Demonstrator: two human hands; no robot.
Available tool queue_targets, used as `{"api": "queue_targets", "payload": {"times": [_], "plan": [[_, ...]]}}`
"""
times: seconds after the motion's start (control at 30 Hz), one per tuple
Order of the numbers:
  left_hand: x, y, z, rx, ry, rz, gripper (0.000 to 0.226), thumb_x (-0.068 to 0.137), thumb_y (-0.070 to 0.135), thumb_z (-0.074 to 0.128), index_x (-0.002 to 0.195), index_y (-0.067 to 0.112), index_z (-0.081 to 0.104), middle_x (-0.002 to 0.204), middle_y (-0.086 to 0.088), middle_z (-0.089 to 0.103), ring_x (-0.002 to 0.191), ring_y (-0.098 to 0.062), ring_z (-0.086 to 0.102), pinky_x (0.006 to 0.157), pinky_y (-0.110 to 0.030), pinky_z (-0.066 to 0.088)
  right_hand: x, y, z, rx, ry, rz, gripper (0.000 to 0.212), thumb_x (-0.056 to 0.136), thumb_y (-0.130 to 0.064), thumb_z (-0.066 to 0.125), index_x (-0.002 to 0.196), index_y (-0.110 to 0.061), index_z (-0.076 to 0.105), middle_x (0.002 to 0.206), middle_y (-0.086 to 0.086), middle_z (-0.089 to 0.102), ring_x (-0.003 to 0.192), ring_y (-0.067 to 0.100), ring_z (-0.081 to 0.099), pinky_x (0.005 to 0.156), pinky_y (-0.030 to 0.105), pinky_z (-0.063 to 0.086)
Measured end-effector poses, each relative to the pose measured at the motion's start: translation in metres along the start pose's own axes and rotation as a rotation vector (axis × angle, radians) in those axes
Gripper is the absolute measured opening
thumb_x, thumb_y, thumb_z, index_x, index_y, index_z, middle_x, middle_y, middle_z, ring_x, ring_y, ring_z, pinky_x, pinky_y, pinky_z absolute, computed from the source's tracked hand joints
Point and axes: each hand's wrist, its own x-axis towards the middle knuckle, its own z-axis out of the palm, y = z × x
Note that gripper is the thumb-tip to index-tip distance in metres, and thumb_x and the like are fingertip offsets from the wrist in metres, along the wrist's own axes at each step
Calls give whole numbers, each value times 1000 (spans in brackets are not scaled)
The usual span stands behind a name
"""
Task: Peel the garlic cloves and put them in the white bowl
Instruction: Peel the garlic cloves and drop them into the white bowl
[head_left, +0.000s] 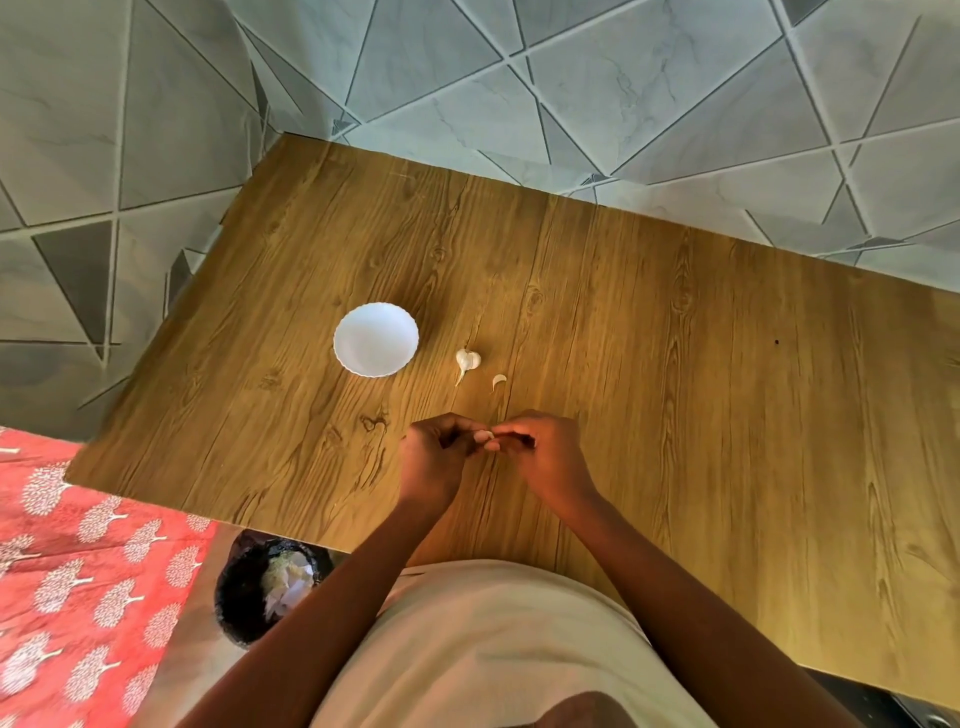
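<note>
A small white bowl (375, 339) with a scalloped rim stands on the wooden table (675, 364), and nothing shows inside it. To its right lies a partial garlic bulb (467, 360) with its stem, and a single loose clove (499, 382) beside that. Nearer me, my left hand (435, 457) and my right hand (545, 454) meet above the table. Together their fingertips pinch a small pale garlic clove (485, 438), mostly hidden by the fingers.
A black waste bin (249, 587) with pale garlic skins inside stands on the floor under the table's near left edge. A red patterned cloth (78, 571) lies at the left. Tiled floor surrounds the table.
</note>
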Motion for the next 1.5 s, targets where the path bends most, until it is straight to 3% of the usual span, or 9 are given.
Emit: {"api": "queue_targets", "payload": {"times": [0.27,0.53,0.6,0.8,0.87,1.03,1.17,1.27,1.5], "plan": [[-1,5,3,286,34,260,19,93,0,70,83,12,80,70,7,73,62,-6,66,59,-14,50,2,3,-4,-147,-5,-206,15,83,5,73,93,-6,77,86,4,71,75,17,68,64,39,57],[-4,11,15,84,98,-70,25,91,-7,63,74,4,77,62,-3,72,50,-4,60,54,-23,49,-7,-6,-3,-528,21,-440,22,67,4,75,88,-2,73,85,10,68,72,24,68,55,32,57],[-4,10,14,76,107,-55,24,90,-9,63,76,5,77,65,-3,74,52,-5,62,55,-24,51,-7,-9,-1,-446,48,-340,17,71,3,72,86,-4,73,84,8,69,71,21,67,57,32,57],[-9,6,9,313,159,431,24,85,-5,57,84,7,77,80,3,76,66,-7,68,60,-17,52,1,-10,7,236,66,315,14,86,4,72,79,-6,78,72,3,73,63,4,66,59,24,52],[-10,5,11,362,179,493,23,85,5,52,80,6,75,75,1,73,62,-10,65,56,-19,49,0,-10,6,175,55,276,10,85,2,75,80,-6,78,73,4,73,66,8,67,60,25,53],[-9,3,18,279,155,241,22,82,-3,59,67,11,67,58,-1,61,52,-21,52,49,-41,44,-4,-12,4,-148,89,-119,10,79,1,71,82,-7,76,76,3,72,67,12,65,59,16,46],[-8,7,16,62,48,118,28,93,-9,60,88,14,77,75,2,76,70,-19,72,66,-37,62,-5,-8,-1,-44,158,-15,16,85,5,69,90,-6,79,83,1,75,76,6,68,69,19,54],[-13,7,12,-45,-18,92,20,93,-7,67,106,5,77,90,0,80,85,-18,77,78,-31,62,-4,-5,-1,-11,183,37,14,89,0,71,96,-6,80,87,2,77,79,6,69,71,19,55],[-9,6,9,61,49,158,10,93,6,75,97,13,80,81,3,78,73,-17,74,72,-37,64,-8,-10,-1,-3,142,-59,11,88,1,74,93,-6,80,87,0,76,77,-1,66,71,7,48]]}}
